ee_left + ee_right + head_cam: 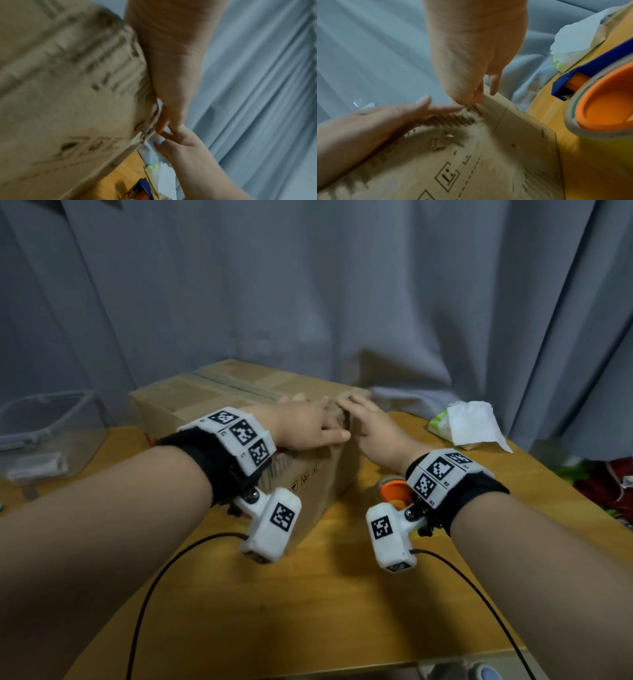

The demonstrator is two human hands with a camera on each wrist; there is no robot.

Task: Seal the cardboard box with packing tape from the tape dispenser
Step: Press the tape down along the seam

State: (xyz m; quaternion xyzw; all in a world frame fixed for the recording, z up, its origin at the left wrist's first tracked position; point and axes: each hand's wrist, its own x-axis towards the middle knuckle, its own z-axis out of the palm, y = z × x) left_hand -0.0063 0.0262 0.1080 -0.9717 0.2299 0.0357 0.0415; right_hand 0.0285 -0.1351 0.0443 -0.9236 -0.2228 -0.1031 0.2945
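A brown cardboard box [212,405] lies on the wooden table [308,611], with a strip of tape [236,388] along its top seam. Both hands meet at its near right top corner. My left hand [325,422] lies flat, fingers straight, on the torn top edge [453,119]. My right hand [352,405] presses straight fingers onto the same corner; in the right wrist view its fingertips [476,97] touch the box edge. The tape dispenser [599,101], blue frame with an orange core, stands on the table right of the box, partly hidden in the head view [394,491] by my right wrist.
A clear plastic container [51,422] sits at the table's left. A tissue pack [469,426] lies at the back right. A grey-blue curtain [308,285] hangs close behind the box. Black cables [154,594] trail across the near table.
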